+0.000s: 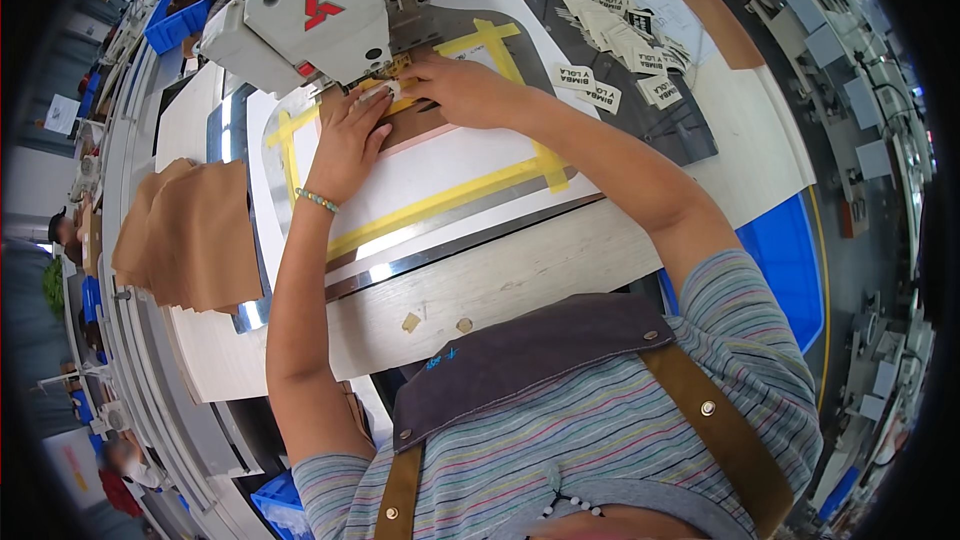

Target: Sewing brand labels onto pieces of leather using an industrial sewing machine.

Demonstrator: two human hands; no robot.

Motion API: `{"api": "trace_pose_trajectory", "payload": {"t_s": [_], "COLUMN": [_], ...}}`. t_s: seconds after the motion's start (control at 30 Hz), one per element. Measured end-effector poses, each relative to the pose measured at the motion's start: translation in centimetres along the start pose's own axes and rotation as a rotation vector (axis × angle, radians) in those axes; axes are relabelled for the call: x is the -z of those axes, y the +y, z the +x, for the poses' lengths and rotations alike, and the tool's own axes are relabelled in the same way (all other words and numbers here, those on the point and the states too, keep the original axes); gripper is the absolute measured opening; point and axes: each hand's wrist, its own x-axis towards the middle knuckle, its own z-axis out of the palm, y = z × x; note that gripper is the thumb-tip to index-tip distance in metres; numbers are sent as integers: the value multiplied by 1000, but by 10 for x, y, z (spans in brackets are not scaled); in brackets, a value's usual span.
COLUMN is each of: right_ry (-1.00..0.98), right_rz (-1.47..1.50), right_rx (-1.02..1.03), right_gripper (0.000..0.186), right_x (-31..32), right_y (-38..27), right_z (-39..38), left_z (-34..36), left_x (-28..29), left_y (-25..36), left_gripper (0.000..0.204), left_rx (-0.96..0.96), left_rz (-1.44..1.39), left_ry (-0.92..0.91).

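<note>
A white sewing machine head (320,15) hangs over a white sheet (450,165) bordered with yellow tape (430,205). Within that border lies a brown leather-like piece (412,125), partly covered by my hands. My left hand (347,145) lies on it just below the machine head, fingers stretched out and nearly flat. From the right, my right hand (455,90) reaches in with bent fingertips drawn together close to the needle area. A small white piece (393,89) shows between the two hands; whatever my right fingertips grip there is hidden.
Brown sheets (190,235) are stacked left of the work plate. At the right, small white printed labels (610,25) lie scattered beside a brown piece (722,30). Blue bins stand at the upper left (185,0) and beside my right arm (790,260). Two scraps (411,322) lie near the table's front.
</note>
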Motion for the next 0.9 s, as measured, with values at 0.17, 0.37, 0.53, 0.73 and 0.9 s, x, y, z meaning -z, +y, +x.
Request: {"api": "trace_pose_trajectory", "payload": {"t_s": [0.17, 0.37, 0.53, 0.73, 0.9], "right_ry": [73, 275, 301, 294, 329], "right_rz": [149, 135, 97, 113, 101], "right_rx": [-80, -94, -82, -113, -96], "right_gripper": [41, 30, 25, 27, 24], "right_x": [10, 10, 8, 11, 13], "right_y": [7, 25, 31, 33, 34], "right_z": [-7, -9, -10, -11, -10], "left_z": [2, 4, 6, 9, 19], "left_x": [0, 6, 7, 5, 6], "left_y": [-8, -10, -9, -10, -17], "left_gripper": [37, 35, 35, 35, 35], "left_rx": [15, -20, -32, -25, 4], "left_rz": [-73, -64, -61, -84, -63], "left_ry": [-32, -38, -45, -32, -58]}}
